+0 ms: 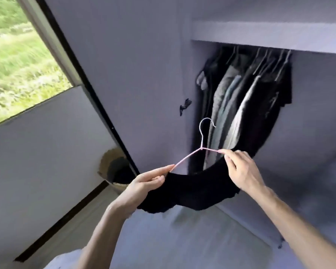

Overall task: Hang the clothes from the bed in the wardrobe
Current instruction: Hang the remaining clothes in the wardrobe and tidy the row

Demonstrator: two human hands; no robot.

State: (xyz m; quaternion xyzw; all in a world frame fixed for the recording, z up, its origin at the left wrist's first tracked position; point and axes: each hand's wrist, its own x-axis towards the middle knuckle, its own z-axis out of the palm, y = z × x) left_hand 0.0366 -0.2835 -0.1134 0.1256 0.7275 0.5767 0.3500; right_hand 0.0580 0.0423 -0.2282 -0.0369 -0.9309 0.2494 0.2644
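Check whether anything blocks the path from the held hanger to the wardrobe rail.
Nothing visible stands between the pink hanger, carrying the black garment, and the hung clothes ahead. The rail itself is hidden behind the shelf edge, and those clothes look tightly packed.

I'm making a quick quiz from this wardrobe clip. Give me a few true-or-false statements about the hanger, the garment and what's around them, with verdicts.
1. The left hand and the right hand each pinch one arm of the pink hanger. True.
2. The hanger's hook is already hung in the wardrobe. False: the hook is free in the air, in front of the wardrobe.
3. The garment sagging between the hands is black. True.
4. The wardrobe holds nothing. False: a row of hanging clothes fills it.
5. The woven basket sits on the wardrobe's shelf. False: the woven basket stands on the floor to the left.
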